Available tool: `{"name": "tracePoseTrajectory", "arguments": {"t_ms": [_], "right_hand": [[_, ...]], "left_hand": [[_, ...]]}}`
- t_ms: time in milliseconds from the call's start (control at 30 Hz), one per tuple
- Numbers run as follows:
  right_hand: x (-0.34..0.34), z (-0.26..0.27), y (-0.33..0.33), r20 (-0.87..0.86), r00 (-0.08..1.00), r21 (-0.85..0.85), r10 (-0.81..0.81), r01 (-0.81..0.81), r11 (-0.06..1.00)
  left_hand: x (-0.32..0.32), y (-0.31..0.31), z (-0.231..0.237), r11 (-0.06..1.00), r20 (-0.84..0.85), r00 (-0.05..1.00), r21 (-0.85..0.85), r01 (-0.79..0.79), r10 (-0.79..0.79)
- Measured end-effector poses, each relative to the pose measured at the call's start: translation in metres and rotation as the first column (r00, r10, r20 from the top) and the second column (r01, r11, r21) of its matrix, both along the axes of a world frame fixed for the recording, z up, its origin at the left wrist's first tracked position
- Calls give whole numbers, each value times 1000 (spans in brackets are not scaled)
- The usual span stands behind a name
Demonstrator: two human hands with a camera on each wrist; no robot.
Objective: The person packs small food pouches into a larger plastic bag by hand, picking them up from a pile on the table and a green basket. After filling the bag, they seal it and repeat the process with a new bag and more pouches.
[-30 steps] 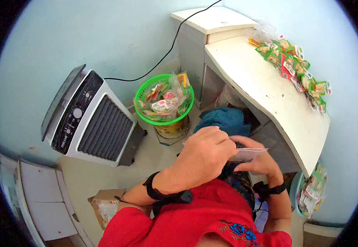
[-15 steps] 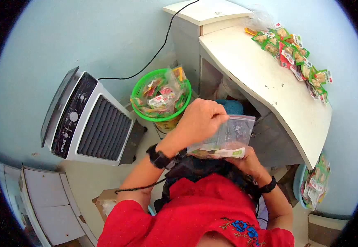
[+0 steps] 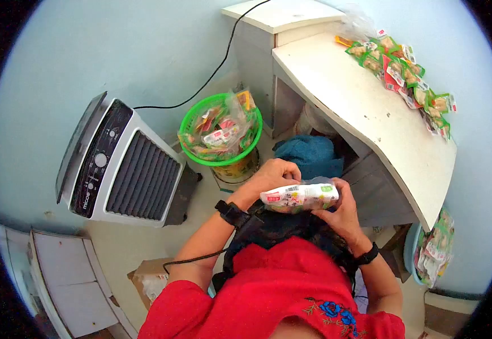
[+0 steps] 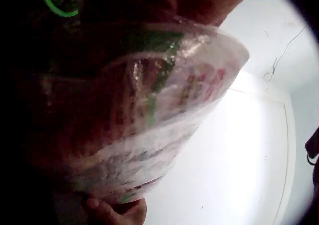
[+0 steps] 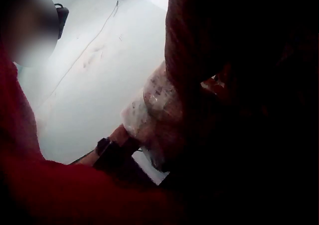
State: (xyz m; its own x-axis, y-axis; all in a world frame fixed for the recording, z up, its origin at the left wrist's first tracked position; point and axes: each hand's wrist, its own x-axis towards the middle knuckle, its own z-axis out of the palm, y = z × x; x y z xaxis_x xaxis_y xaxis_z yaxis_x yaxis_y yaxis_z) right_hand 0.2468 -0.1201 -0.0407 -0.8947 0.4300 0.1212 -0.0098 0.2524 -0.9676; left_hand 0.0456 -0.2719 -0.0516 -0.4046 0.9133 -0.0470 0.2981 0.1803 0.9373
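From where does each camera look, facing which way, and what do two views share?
Head: on the head, facing forward and down at the packet; left hand, right hand, arms and red top show.
Left wrist: worn there, facing the packet closely; fingers show at the bottom.
Right wrist: worn there, facing the packet; strapped wrist and red top show.
Head and left wrist share the packet.

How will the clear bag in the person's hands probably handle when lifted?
The clear bag is likely floppy, since its thin film bends and creases. It may be slippery too, given the glossy highlights in the left wrist view.
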Motion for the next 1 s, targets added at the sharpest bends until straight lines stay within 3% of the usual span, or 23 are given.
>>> {"name": "tracePoseTrajectory", "arguments": {"t_ms": [33, 100, 133, 200, 267, 367, 400, 433, 467, 500, 533, 633, 667, 767, 933, 1000], "right_hand": [[-3, 9, -5, -35, 998, -83, -55, 52, 995], [-4, 32, -5, 9, 995, 104, 99, -99, 990], [-4, 20, 2, 40, 984, 160, 174, -178, 971], [-6, 4, 14, 41, 953, 328, 299, -296, 897], [-1, -2, 15, 90, 967, 175, 236, -249, 953], [-11, 6, 17, 224, 960, -152, 167, -135, 979], [-16, 30, 15, 153, 972, -149, 179, -156, 976], [-22, 25, 22, 179, 966, -241, 185, -140, 960], [-25, 23, 26, 133, 977, -339, 166, -112, 934], [-32, 27, 27, 85, 987, -432, 140, -90, 897], [-39, 29, 28, 88, 989, -482, 115, -59, 874], [-61, 31, 25, 89, 994, -587, 70, -5, 810], [-68, 29, 22, 82, 994, -601, 69, -6, 799], [-84, 25, 15, 128, 988, -603, 87, 8, 798], [-106, 39, 7, 324, 935, -366, 146, -18, 931], [-114, 19, 9, 255, 967, -47, -14, 27, 999]], "left_hand": [[2, 0, 4, 1000, -31, 999, -9, 15, -16], [6, 0, 10, 998, -93, 994, -30, 50, -53], [8, 1, 10, 997, -169, 983, -39, 62, -68], [9, 1, 9, 997, -158, 985, -45, 61, -68], [8, -2, 11, 994, -160, 985, -94, 57, -72], [-7, -10, -19, 976, -47, 987, 146, 158, -153], [-13, -15, -22, 990, 42, 992, 76, 116, -119], [-4, -16, -10, 981, 210, 977, 196, -2, -40], [2, -18, 5, 968, 597, 802, 211, -138, -16], [3, -18, 18, 948, 873, 487, 168, -270, -16], [-5, -21, 14, 924, 936, 188, 332, -190, -298], [2, -25, 11, 867, 900, 311, 398, -299, -305], [4, -27, 8, 869, 860, 434, 410, -278, -267], [12, -23, 14, 884, 818, 572, 307, -352, -57], [-3, -26, 7, 777, 938, 325, 114, -619, 122], [-18, -38, 5, 733, 966, 235, 85, -675, 105]]}}
